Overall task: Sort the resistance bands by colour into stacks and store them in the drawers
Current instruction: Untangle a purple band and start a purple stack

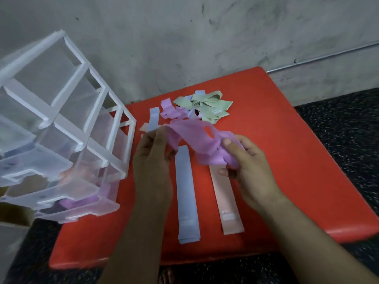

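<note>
A red tabletop [287,140] fills the middle of the view, with a grey wall beyond it at twelve o'clock. At nine o'clock on the tabletop's edge stands a clear drawer unit [67,128] with a white frame. Its lower drawers are pulled partway out, and the lowest one holds folded purple bands [82,199]. Both forearms come in from six o'clock. The left hand [151,160] is raised with its back to the camera, fingers curled, pinching one end of a purple band [190,136]. The right hand [246,167], at three o'clock of the left, grips the other end, thumb pressed on top and fingers curled beneath. The band sags, crumpled, between the two hands above the tabletop. Below it lie two flat stacks, each running from twelve to six o'clock: a blue stack [186,193], and just beside it at three o'clock a peach stack [227,197]. At twelve o'clock of the hands sits an unsorted pile [207,105], mostly green bands with purple and blue among them. At the pile's nine o'clock lies a single blue band [153,118].
</note>
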